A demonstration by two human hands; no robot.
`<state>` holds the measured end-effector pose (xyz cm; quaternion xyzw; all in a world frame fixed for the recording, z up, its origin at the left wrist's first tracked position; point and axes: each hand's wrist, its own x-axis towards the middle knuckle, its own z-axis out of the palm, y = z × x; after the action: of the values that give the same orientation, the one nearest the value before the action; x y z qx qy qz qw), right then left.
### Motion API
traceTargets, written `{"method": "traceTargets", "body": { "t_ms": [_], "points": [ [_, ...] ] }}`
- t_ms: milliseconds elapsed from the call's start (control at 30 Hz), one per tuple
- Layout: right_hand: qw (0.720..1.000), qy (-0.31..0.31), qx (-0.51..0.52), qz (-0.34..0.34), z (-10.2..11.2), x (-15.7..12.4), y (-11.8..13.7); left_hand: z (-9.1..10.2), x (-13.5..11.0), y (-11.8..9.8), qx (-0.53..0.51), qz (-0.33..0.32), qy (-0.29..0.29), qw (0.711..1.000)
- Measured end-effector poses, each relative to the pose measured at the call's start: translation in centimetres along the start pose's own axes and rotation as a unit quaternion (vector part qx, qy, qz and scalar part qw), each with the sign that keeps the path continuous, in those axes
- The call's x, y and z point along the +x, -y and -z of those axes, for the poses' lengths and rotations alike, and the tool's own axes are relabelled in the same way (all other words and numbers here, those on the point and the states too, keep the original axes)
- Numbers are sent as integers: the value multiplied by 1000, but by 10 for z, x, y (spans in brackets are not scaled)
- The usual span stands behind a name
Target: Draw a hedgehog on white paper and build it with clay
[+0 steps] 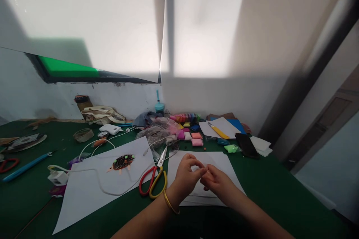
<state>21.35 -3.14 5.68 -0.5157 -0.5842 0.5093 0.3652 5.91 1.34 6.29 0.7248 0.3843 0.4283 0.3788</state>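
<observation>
My left hand (188,173) and my right hand (217,181) meet over a stack of white paper (230,168). The fingertips of both are pinched together, and whatever lies between them is too small or hidden to make out. A gold bangle (168,199) circles my left wrist. Just left of that hand lie scissors (159,173) with one red and one yellow handle, blades pointing away. Further left, a white sheet (92,183) bears a dark hedgehog figure (123,162) with green dots and peach feet.
Behind my hands lie clay packets (197,142) in several colours and a crumpled plastic bag (151,130). A yellow utility knife (218,131) rests on paper near a black phone (246,145). A white cable (106,192) crosses the left sheet; a blue pen-like tool (26,167) lies far left.
</observation>
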Motion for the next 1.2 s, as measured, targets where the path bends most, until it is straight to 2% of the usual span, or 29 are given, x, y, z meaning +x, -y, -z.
{"method": "traceTargets", "body": {
  "t_ms": [167, 267, 400, 667, 767, 967, 1100, 1200],
  "points": [
    [996, -45, -78, 22, 3, -3, 1, 9, 1, 1, 86, -71, 20, 993],
    [998, -37, -50, 23, 6, -4, 1, 16, 1, 2, 93, -93, 48, 990],
    [999, 8, 34, -6, 7, -5, 5, 17, 2, 8, 42, -84, 94, 991],
    [997, 42, 70, -15, 10, -5, 2, 20, 7, 16, -50, 9, 138, 989],
    [995, 53, 85, -16, 13, -4, 2, 24, 8, 12, -59, -15, 154, 986],
    [993, 65, 90, -29, 16, -9, 6, 30, 9, 0, 32, -52, 208, 976],
    [993, 71, 85, -36, 16, -11, 9, 31, 9, 1, -4, -48, 187, 981],
    [995, 58, 72, -46, 16, -10, 11, 29, 9, 3, -80, 5, 157, 984]
  ]
}}
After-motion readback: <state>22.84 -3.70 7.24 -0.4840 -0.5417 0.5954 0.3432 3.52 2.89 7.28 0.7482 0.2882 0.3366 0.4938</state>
